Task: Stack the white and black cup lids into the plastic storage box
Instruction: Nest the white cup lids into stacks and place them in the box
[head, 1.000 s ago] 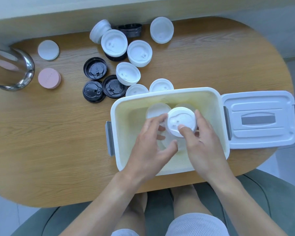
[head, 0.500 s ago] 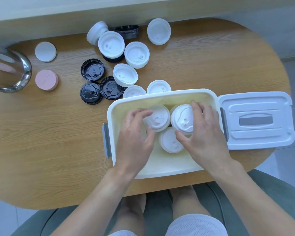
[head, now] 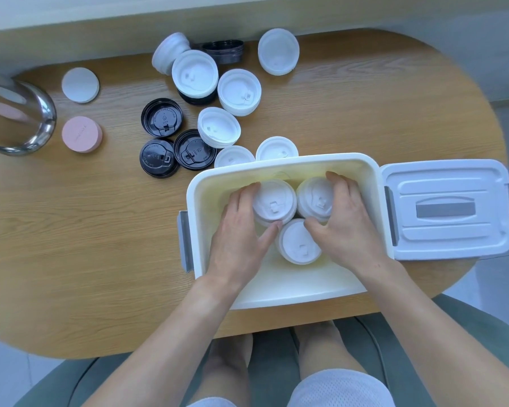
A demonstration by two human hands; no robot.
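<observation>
Left hand [head: 241,230] is pinching the left white plastic lid stack [head: 274,204], right hand [head: 346,221] is clamping the right white lid stack [head: 315,198], likely seating both snugly. A third white stack [head: 299,242] is sitting in front, inside the white rectangular plastic storage box [head: 202,186]. Loose black lids [head: 161,117] and white lids [head: 238,92] are waiting on the wooden table [head: 71,230].

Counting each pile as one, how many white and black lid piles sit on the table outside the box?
White lid piles: 7
Black lid piles: 5, one mostly hidden under a white pile
Total: 12
</observation>
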